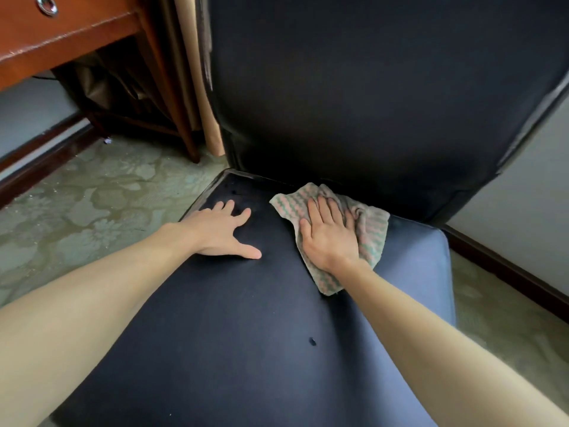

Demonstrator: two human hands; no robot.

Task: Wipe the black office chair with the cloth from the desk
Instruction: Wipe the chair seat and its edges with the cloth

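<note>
The black office chair [246, 349] fills the middle of the view, its tall backrest rising at the far side and its wide seat toward me. A crumpled cloth [371, 229] with pink, green and white stripes lies on the seat close to the backrest. My right hand [329, 234] presses flat on the cloth with straight fingers, covering its middle. My left hand [223, 231] rests flat on the bare seat to the left of the cloth, fingers spread, a short gap away from it.
A wooden desk [61, 35] with a ring-pull drawer stands at the upper left, one leg [172, 97] near the chair's back corner. Beige curtains [200, 97] hang behind it. Patterned green carpet [92, 204] surrounds the chair. A dark baseboard [508, 272] runs along the right wall.
</note>
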